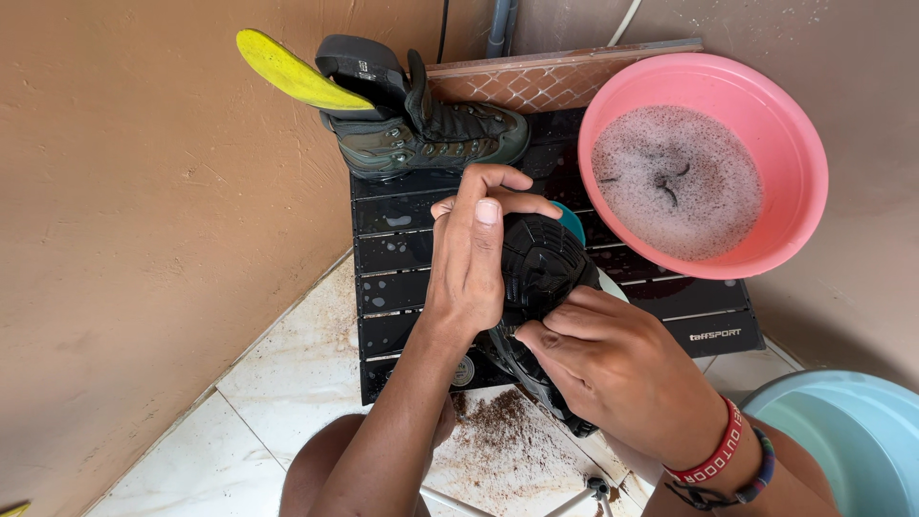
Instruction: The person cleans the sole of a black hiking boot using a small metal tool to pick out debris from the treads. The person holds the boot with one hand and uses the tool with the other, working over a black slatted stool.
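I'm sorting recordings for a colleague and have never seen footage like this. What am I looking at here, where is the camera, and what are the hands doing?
There is no machine here: a person wears one camera on the head, looking down at their own two bare hands. The left hand and the right hand, with bands at the wrist, together grip a black boot, its ridged sole turned up. Under it lies a dark slatted table, wet with drops. At its far end stands a second boot with a yellow insole sticking out. A pink basin holds foamy water. Brown dirt lies on the white floor tiles below.
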